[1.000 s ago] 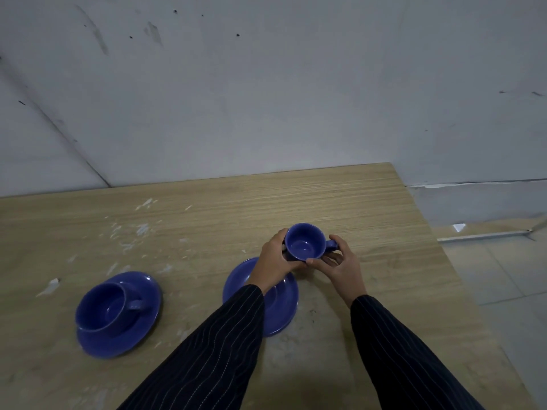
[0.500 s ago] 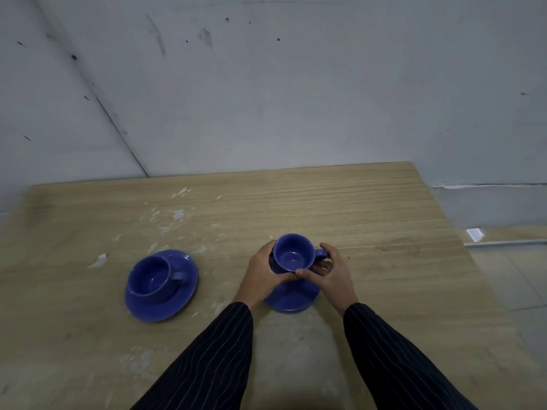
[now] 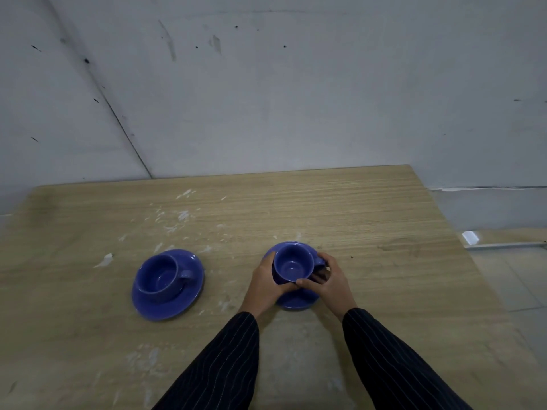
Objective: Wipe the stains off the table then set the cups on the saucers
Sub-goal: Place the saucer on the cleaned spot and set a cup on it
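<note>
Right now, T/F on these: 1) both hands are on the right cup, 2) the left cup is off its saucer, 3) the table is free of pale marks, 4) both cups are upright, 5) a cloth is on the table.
1) True. The left hand and right hand both hold the right cup over the right saucer.
2) False. The left cup sits on the left saucer.
3) False. Pale marks show on the table behind the left saucer.
4) True. Both openings face up.
5) False. No cloth is in view.
</note>
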